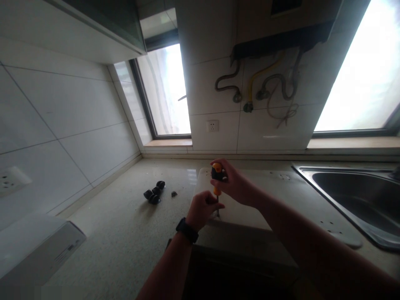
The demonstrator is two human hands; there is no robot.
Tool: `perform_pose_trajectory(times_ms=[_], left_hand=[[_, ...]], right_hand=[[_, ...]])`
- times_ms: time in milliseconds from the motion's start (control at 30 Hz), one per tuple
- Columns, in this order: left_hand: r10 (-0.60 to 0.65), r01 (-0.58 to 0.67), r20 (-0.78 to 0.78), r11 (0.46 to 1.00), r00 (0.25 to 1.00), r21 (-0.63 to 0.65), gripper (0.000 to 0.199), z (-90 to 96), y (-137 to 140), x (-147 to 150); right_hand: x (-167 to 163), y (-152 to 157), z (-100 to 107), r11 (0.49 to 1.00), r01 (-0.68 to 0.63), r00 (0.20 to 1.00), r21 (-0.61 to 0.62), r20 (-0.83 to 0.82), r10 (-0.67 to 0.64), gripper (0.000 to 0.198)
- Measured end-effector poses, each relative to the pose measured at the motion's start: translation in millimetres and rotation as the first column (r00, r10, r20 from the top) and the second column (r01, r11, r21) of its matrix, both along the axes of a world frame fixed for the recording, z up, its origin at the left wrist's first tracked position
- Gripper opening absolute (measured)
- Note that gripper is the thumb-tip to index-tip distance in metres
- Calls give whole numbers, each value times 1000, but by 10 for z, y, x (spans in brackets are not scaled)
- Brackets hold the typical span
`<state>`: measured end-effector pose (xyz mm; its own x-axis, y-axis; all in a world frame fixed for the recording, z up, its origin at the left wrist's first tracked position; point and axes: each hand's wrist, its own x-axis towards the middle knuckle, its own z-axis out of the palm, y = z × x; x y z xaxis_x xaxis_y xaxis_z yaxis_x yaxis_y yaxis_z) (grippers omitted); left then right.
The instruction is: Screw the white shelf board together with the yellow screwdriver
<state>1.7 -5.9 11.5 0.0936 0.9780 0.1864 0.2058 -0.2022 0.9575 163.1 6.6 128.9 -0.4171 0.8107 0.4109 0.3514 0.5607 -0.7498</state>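
Screwdriver (216, 180), orange-handled with a black grip band, was held upright over the near edge of a pale board (281, 196) laid on the table (125, 233). Its handle was wrapped from above by the right hand (233, 183), whose fingers (222, 164) were closed firmly around the top of the grip. The shaft was steadied lower down by the left hand (201, 208), its fingers (210, 199) curled shut near the tip, just below those of the right hand; whether something small was pinched there could not be told. A dark watch (186, 230) was worn on the left wrist.

A cluster of black caster wheels (154, 192) was seen on the table well to the left of both hands, with a small dark part (174, 193) just beside it. A steel sink (359, 196) was set into the table far to the right of the right hand. A wall socket (212, 126) was seen on the tiled wall beyond the fingers, with hoses (259, 89) looped above it and bright windows (168, 89) to either side. A white appliance (34, 246) was placed at the near left, well apart from the left hand.
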Motion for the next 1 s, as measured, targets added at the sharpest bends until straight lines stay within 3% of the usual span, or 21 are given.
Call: perform_pose_trajectory(times_ms=[367,533,633,767,1000], left_hand=[[23,-23,7,1000,1000,11,50,-17,-17,29],[-115,115,10,993,993,-2,40,-8,-64,-50],[-227,228,-138,974,964,-10,33,30,-119,-144],[-229,275,-395,959,890,65,27,76,-167,-218],[-174,268,-474,954,863,137,16,75,-154,-189]], right_hand=[[40,-3,-12,1000,6,999,-24,-42,-7,55],[104,4,-47,998,-55,997,-4,-63,55,52],[126,9,-59,995,-103,992,-3,-78,102,53],[120,8,-59,990,-133,984,-46,-124,127,53],[99,-12,-46,986,-148,981,-72,-139,136,53]])
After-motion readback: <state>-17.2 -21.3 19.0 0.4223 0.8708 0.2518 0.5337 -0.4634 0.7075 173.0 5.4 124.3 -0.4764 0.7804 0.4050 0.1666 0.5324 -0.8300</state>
